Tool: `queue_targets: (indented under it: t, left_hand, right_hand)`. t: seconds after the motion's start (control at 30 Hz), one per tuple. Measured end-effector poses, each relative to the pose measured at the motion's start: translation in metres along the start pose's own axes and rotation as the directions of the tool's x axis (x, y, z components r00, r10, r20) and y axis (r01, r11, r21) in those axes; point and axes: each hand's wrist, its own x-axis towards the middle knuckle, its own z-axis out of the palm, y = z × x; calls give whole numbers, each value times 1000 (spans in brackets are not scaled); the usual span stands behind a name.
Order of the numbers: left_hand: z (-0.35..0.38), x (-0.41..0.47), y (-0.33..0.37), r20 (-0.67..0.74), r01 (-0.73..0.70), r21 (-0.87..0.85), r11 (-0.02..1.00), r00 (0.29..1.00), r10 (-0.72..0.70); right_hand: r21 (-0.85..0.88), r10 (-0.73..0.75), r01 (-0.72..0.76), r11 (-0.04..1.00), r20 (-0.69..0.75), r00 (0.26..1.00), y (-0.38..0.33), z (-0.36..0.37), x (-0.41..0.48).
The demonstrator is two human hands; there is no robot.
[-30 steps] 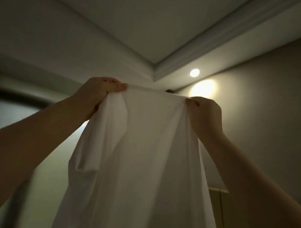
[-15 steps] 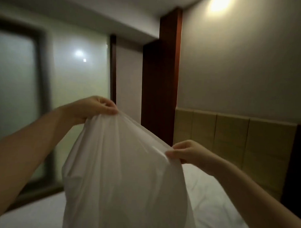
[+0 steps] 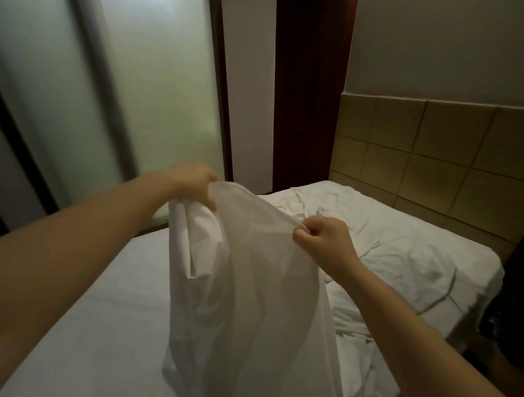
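The left hand (image 3: 193, 181) and right hand (image 3: 321, 239) each pinch the top edge of a white sheet (image 3: 246, 272). It hangs above the bed (image 3: 401, 247).

One left grip (image 3: 194, 181), one right grip (image 3: 324, 239), one white cloth (image 3: 252, 281), one bed (image 3: 401, 247), one headboard (image 3: 434, 151)

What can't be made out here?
Head view only.
Cloth lower end: cut off by the bottom edge.
Left hand: blurred, so the exact finger hold on the cloth is unclear.
Bed middle: hidden by the cloth.
Dark thing at the right edge: too dim, partly cut off.
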Motion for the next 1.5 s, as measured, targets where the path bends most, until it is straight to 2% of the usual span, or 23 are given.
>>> queue_targets:
  t: [0.07, 0.13, 0.17, 0.23, 0.3, 0.37, 0.43, 0.6, 0.7, 0.8, 0.93, 1.0, 1.1, 1.17, 1.33, 1.5]
  left_hand:
    - [13, -10, 10, 10, -41, 172, 984, 999, 40]
    - [20, -19, 19, 0, -97, 216, 972, 995, 100]
    - [20, -24, 26, 11, -159, 133, 978, 987, 159]
    - [15, -42, 48, 20, -308, -174, 935, 948, 316]
    - [10, -61, 71, -25, -399, -438, 806, 901, 433]
    - [13, -74, 82, -41, -450, -587, 673, 847, 530]
    - [25, -82, 85, -16, -447, -687, 573, 798, 602]
    - [67, -101, 96, 27, -410, -733, 543, 780, 625]
    - [81, -124, 105, -46, -380, -768, 516, 836, 547]
    - [90, -158, 109, -122, -315, -813, 489, 915, 386]
    - [113, -222, 113, -135, -150, -947, 284, 988, 72]
    - [130, -257, 115, -93, -80, -968, 239, 995, -42]
    - [159, -303, 114, 5, 23, -978, 207, 996, -88]
    - [172, -325, 110, 35, 56, -980, 191, 993, -109]
    - [179, -364, 100, 12, 41, -979, 197, 989, -147]
    - [176, -383, 79, -70, -51, -978, 200, 994, -89]
  right_hand:
    - [49, 10, -11, 999, 33, 999, -9, 1, -4]
    - [91, 37, -44, 995, 76, 996, -16, 3, -10]
    - [106, 55, -66, 992, 98, 994, -17, 4, -13]
    - [111, 80, -97, 989, 142, 987, -20, 6, -18]
    - [108, 79, -100, 989, 187, 979, -24, 6, -23]
    - [104, 44, -70, 992, 230, 972, -32, 5, -31]
    - [98, 20, -44, 994, 232, 973, -37, 2, -43]
    - [-26, 123, -120, 992, 276, 953, -33, -9, -89]
    - [-140, 137, -101, 985, 271, 953, -25, -9, -117]
    - [-174, 129, -88, 981, 242, 962, -14, 3, -151]
    - [-228, 77, -50, 972, 114, 990, -5, 39, -207]
    - [-209, 66, -50, 977, 69, 995, -3, 52, -238]
    - [-138, 16, -9, 990, 56, 998, -5, 62, -284]
    - [-31, 45, -43, 999, 55, 997, -10, 64, -307]
    - [171, 102, -113, 979, 71, 992, -36, 66, -331]
    - [95, 65, -88, 992, 221, 973, -59, 74, -333]
